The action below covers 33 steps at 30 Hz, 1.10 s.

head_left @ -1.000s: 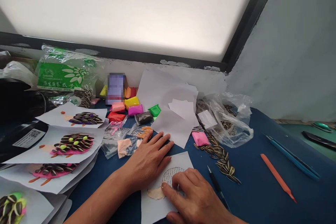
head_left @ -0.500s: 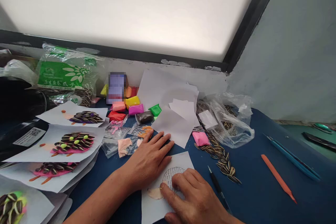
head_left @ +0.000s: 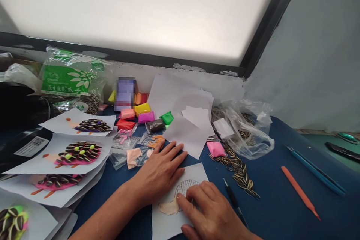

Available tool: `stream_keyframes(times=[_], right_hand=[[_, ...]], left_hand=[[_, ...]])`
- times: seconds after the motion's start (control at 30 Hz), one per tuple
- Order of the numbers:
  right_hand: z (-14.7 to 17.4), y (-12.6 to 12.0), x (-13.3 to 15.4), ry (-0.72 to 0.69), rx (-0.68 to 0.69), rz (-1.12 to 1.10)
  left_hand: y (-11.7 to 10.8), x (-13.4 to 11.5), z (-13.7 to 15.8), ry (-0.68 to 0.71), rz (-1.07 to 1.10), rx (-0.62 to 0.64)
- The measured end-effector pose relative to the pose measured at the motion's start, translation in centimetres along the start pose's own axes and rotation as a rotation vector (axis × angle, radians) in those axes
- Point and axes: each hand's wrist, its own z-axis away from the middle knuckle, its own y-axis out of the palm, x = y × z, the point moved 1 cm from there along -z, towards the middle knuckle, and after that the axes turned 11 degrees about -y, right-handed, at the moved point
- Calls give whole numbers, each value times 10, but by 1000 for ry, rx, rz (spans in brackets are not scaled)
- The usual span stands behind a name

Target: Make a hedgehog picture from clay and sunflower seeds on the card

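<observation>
A white sheet of paper (head_left: 165,227) lies in front of me with a drawn rounded outline (head_left: 188,185) full of small pen marks. Flattened peach modelling clay (head_left: 168,207) sticks to its left side, tapering to a point at the left. My left hand (head_left: 161,167) rests flat with fingers spread, across the sheet's upper left edge. With its index fingertip, my right hand (head_left: 209,208) touches the clay's right edge where it meets the outline. Its other fingers are bent and the thumb stays apart; I see nothing held. The hand covers the drawing's lower right.
Finished hedgehog pictures (head_left: 78,153) with seeds stacked at left. Clay packets (head_left: 146,117) and a blurred-screen phone (head_left: 125,93) stand behind. Rightward lie sunflower seeds (head_left: 239,172), a seed bag (head_left: 250,135), a pen (head_left: 233,198), an orange clay tool (head_left: 300,191) and blue tweezers (head_left: 315,170).
My right index fingertip has slid slightly right along the clay, uncovering more of its right part. My left hand stays in place.
</observation>
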Motion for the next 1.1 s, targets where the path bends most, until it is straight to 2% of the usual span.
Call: stream_keyframes(times=[0.33,0.57,0.77,1.1], right_hand=[[-3,-5,-3,79,44,-145],[-1,-6,-4,120,138,-247],[-2,-6,-4,130,193,-250],[-4,-6,-1,52,144,-134]], left_hand=[[1,0,-1,4,-2,-3],[1,0,0,-5,-2,16],[2,1,0,0,-7,-8],[4,2,1,13,-8,-66]])
